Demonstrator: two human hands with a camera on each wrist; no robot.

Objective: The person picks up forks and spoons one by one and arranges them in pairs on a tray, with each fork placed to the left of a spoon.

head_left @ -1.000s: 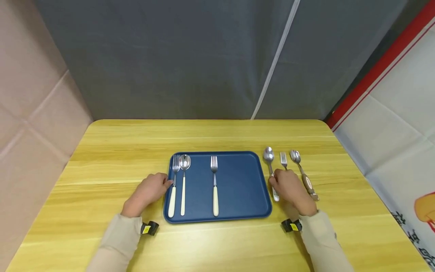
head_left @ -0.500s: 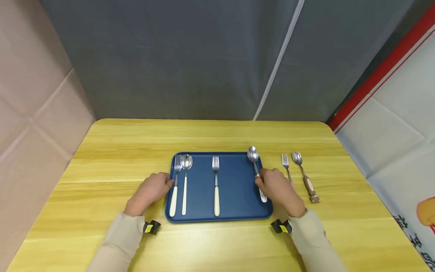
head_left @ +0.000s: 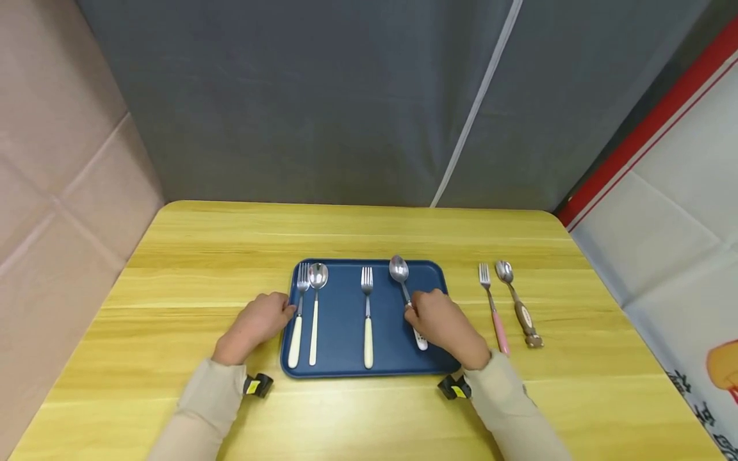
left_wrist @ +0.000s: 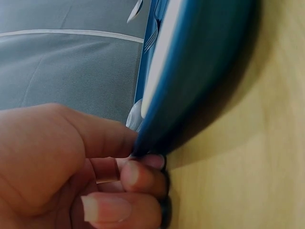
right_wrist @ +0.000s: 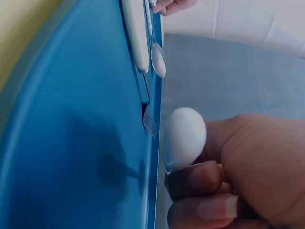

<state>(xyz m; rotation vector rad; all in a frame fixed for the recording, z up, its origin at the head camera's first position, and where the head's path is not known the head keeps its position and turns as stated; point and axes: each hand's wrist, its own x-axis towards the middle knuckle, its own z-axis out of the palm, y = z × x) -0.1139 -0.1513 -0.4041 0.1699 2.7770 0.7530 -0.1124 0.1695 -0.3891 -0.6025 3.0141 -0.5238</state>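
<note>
I couldn't pin the rm type for sure from my remote stn, but it looked like a staged rec. booth, lab-style. The wood-grain table was screened on 3 sides: a dk grey sheet w/ a pale strip at the back, a pinkish wall covering w/ crossed seams at L, and a white panel w/ red border and blk characters at R. Wrist cams backed that read.

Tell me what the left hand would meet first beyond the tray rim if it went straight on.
Probably the leftmost cream-handled fork, just inside the blue tray's rim; whether the left hand would touch or clear it is hard to judge.
</note>
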